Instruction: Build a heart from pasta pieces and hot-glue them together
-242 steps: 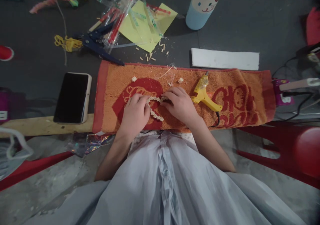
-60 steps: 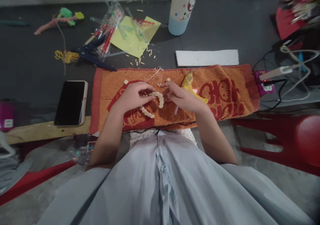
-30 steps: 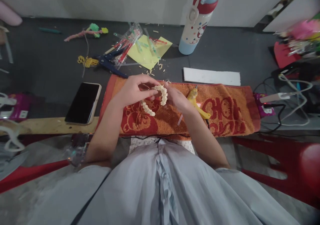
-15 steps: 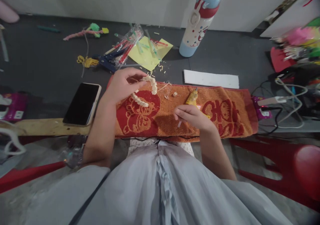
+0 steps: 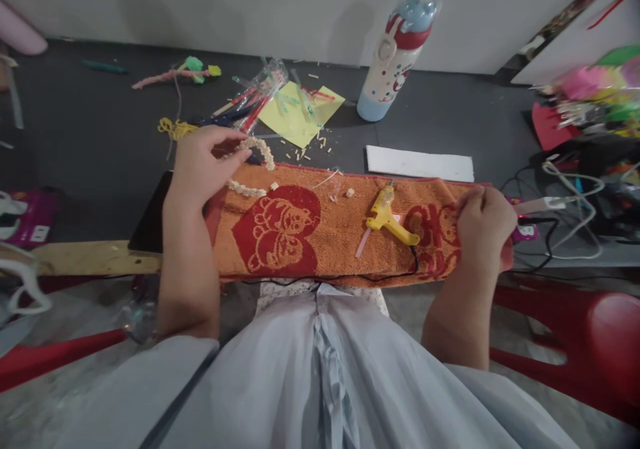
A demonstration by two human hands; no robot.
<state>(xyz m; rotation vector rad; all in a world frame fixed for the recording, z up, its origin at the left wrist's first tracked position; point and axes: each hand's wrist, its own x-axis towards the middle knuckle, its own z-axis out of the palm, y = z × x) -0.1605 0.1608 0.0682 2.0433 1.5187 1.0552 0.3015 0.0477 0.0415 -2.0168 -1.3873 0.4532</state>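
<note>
My left hand (image 5: 204,166) pinches a curved, cream-coloured strip covered in small bits (image 5: 261,146), above the left part of an orange-and-red towel (image 5: 330,236). Part of the strip is hidden by the fingers. At the towel's right end, my right hand (image 5: 485,221) is closed with its fingers curled under; whatever lies in them is hidden. Between the hands a yellow glue gun (image 5: 387,214) rests on the towel, a translucent glue stick poking out of its back. Small cream crumbs (image 5: 350,192) lie near its nozzle.
A bottle (image 5: 393,69) stands behind the towel, beside a white strip (image 5: 419,162). Cut bits and straws lie around a yellow paper (image 5: 290,126). A phone (image 5: 150,219) is partly under my left forearm. Cables (image 5: 580,196) and a power strip sit at right.
My right hand has moved right from beside the glue gun to the towel's right end, uncovering the gun. My left hand has shifted left with the cream strip.
</note>
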